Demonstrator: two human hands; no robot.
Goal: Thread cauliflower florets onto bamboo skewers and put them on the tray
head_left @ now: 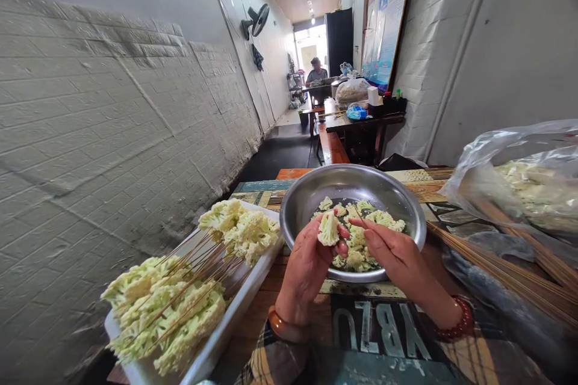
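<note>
My left hand (311,258) is closed around a small cauliflower floret (329,230), held just above a steel bowl (298,192). Beside it, my right hand (391,249) pinches a thin bamboo skewer (359,214), of which only a short length shows between the fingers. Loose cauliflower pieces (383,218) lie in the bowl beneath both hands. On the left, a white tray (259,277) carries skewered cauliflower (180,319), with more skewered florets (248,231) at its far end.
To the right, a bundle of bamboo skewers (487,261) lies beside a clear plastic bag (478,162) with more cauliflower inside. Further off stand a dark table (338,123) with bags on it and an orange bench (332,144). A person (316,72) sits at the far end. A brick-patterned wall (90,132) runs along the left.
</note>
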